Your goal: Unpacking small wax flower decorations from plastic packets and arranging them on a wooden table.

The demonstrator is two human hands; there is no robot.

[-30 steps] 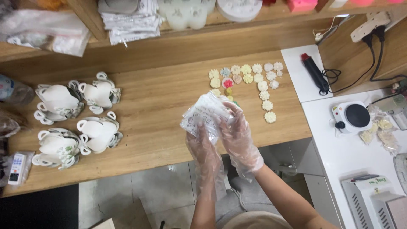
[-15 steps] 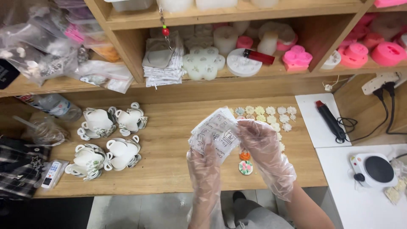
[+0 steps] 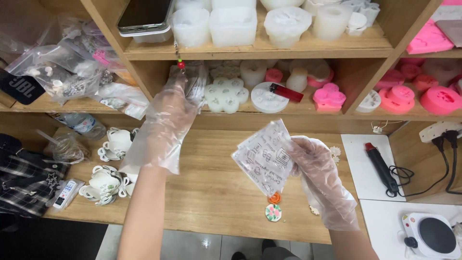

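Head view, from the biggest thing down: wooden shelving (image 3: 260,50) fills the top, stacked with white silicone moulds (image 3: 233,24) above and pink moulds (image 3: 329,96) to the right. Below it runs the wooden worktable (image 3: 211,183), with 2 clusters of white ceramic cups (image 3: 113,144) at its left side. A black handheld tool (image 3: 380,166) lies on a white board to the right, near a small hotplate (image 3: 430,236).

Both hands wear loose clear plastic gloves. The left hand (image 3: 175,108) reaches up into the lower shelf, its fingers closed around a stack of clear bags (image 3: 192,79) beside a flower-shaped mould (image 3: 224,94). The right hand (image 3: 315,166) pinches a small printed clear pouch (image 3: 264,159), held above the table near 2 small decorated discs (image 3: 273,207).

The risk, as I judge it, is slippage: loose glove film could let the pouch drop, and pulling the stack could drag neighbouring moulds off the shelf.
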